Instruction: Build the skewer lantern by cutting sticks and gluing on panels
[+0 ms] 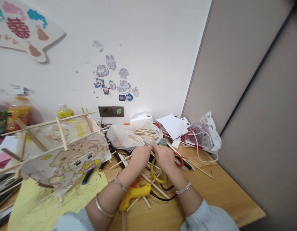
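Both hands meet right at the stick pile [144, 134] spilling from the bag on the counter [211, 195]. Left hand [141, 154] and right hand [164, 156] are curled, fingertips pinching something small between them, can't tell what. Glue gun [134, 194] lies just under the wrists, handy.

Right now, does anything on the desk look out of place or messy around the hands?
Yes. Thin wooden sticks spill loose from a white plastic bag and lie scattered across the desk in all directions. The yellow glue gun lies on its side between the forearms. The paper lantern frame sits tilted. Both hands meet over the clutter.
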The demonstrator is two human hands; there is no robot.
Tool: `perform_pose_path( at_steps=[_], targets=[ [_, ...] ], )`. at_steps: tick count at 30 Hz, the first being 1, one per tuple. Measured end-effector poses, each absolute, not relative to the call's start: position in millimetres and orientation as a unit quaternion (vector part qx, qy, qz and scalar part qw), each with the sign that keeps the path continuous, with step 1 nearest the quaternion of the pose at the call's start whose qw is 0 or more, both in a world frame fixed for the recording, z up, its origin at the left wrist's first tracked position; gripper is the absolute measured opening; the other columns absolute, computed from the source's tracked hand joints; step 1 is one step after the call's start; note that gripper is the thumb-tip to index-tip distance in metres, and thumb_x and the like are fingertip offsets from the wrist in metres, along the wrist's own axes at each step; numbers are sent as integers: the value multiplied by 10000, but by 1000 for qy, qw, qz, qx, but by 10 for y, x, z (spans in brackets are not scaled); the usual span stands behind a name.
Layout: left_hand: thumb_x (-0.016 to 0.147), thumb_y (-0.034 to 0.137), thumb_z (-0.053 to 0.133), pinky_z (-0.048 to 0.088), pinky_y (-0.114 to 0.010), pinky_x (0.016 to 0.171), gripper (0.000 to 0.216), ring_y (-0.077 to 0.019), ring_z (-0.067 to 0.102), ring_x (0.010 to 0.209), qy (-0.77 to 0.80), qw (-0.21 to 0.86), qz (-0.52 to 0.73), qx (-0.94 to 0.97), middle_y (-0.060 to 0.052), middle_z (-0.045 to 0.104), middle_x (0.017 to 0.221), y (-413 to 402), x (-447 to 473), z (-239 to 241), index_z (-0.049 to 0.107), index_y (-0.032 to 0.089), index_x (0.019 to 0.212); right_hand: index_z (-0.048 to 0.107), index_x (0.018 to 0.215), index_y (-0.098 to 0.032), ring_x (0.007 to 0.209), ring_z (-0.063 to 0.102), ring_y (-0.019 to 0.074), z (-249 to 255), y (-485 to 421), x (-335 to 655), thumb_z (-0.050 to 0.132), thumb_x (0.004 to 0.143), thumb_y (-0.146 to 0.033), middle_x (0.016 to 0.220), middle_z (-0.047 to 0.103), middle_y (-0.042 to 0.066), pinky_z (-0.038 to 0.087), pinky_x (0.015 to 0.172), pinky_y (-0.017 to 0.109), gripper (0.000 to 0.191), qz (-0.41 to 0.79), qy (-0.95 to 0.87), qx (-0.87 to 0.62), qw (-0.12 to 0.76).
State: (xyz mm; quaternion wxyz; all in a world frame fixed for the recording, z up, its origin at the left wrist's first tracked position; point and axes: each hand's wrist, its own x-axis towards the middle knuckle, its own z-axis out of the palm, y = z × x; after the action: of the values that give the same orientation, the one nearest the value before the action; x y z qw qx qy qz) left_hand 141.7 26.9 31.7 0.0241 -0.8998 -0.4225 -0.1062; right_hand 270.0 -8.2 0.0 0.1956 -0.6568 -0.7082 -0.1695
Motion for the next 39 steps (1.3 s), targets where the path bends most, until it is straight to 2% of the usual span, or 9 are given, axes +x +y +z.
perform_pose_path(
  at_steps=[3, 6, 17, 24, 28, 30, 33, 36, 39],
  targets=[
    [875, 143, 411, 440, -287, 663, 173, -213, 641, 739, -369, 19, -97, -924, -100, 676, 806, 313, 1282, 365, 583, 162, 871, 627, 811, -193, 744, 587, 161, 14, -113, 2791, 452, 889, -165, 782, 673, 43, 331, 632, 256, 194, -167, -750, -605, 210],
    [872, 154, 421, 399, -255, 601, 175, -192, 616, 679, -318, 29, -81, -944, -65, 665, 750, 340, 1125, 390, 586, 178, 817, 624, 765, -197, 716, 566, 147, 31, -142, 2810, 467, 887, -196, 737, 663, 25, 308, 632, 256, 199, -159, -783, -559, 223],
    [855, 108, 443, 243, -246, 457, 136, -155, 527, 512, -203, 124, -73, -969, -15, 601, 611, 164, 850, 527, 529, 175, 771, 548, 663, -192, 625, 492, 138, 215, -330, 2720, 441, 852, -192, 638, 592, 7, 247, 577, 267, 216, -147, -829, -465, 274],
    [826, 133, 474, 280, -231, 509, 108, -137, 534, 571, -198, 53, -70, -976, 4, 591, 639, 190, 603, 602, 522, 187, 746, 511, 624, -191, 575, 461, 128, 299, -439, 2578, 337, 931, -281, 582, 545, 1, 297, 564, 252, 365, -23, -862, -369, 348],
    [882, 228, 387, 327, -223, 556, 189, -135, 532, 619, -279, -75, -146, -946, 4, 582, 670, 230, 466, 536, 533, 193, 767, 563, 697, -190, 625, 508, 143, 291, -442, 2555, 337, 946, -313, 648, 592, 23, 349, 591, 261, 358, 13, -826, -399, 397],
    [906, 320, 359, 358, -220, 581, 235, -125, 521, 632, -303, -186, -219, -909, 9, 578, 695, 206, 461, 453, 517, 195, 784, 587, 751, -193, 685, 558, 152, 260, -401, 2583, 356, 944, -301, 717, 636, 34, 394, 637, 269, 320, 45, -797, -426, 426],
    [895, 475, 350, 353, -214, 494, 315, -100, 456, 490, -311, -400, -323, -800, 42, 529, 590, 159, 507, 309, 479, 197, 819, 604, 892, -200, 824, 604, 173, 179, -313, 2640, 382, 931, -289, 864, 673, 49, 438, 740, 293, 242, 87, -732, -470, 486],
    [816, 553, 479, 371, -221, 451, 366, -100, 485, 426, -290, -588, -380, -653, 24, 592, 585, 133, 560, 209, 466, 191, 868, 556, 1008, -198, 748, 604, 166, 89, -233, 2652, 403, 909, -306, 801, 644, 31, 466, 676, 279, 211, 119, -652, -500, 557],
    [734, 499, 636, 483, -268, 629, 368, -144, 632, 632, -276, -666, -422, -550, -55, 682, 792, 98, 611, 182, 505, 170, 835, 563, 956, -194, 624, 578, 151, 57, -214, 2565, 423, 893, -305, 672, 595, -1, 467, 593, 259, 190, 133, -624, -502, 584]
  ],
)
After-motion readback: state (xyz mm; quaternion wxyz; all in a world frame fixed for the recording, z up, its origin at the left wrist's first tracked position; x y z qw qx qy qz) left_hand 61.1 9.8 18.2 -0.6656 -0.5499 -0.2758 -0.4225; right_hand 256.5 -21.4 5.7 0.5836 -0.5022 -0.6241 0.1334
